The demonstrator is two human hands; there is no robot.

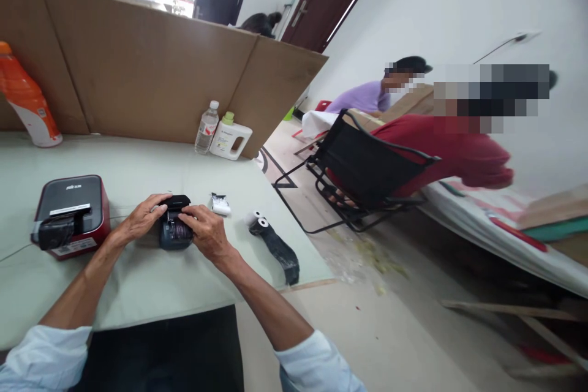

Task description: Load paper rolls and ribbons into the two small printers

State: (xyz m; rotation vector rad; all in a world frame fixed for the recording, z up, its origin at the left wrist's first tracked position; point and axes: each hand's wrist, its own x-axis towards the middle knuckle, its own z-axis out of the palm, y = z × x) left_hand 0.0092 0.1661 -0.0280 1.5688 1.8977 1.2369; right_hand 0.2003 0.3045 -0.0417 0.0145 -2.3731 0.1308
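A small dark handheld printer point(176, 235) lies on the table with its black lid point(177, 201) raised. My left hand point(143, 218) holds the lid's left side, fingers bent against it. On the other side, my right hand point(209, 231) grips the right edge, with its fingertips at the opening below the lid. What those fingertips touch inside is too small to make out. To the left of my left hand stands a red and black label printer point(71, 211). Beyond my right hand lies a small white item with a dark printed end point(221, 204).
Right of my hands lies a black strip point(281, 251) with small white rolls point(258, 219). A cardboard partition point(151, 67) borders the table's back. Before it stand an orange bottle point(28, 98), a clear bottle point(207, 128) and a white jug point(230, 138). Two people sit at the right.
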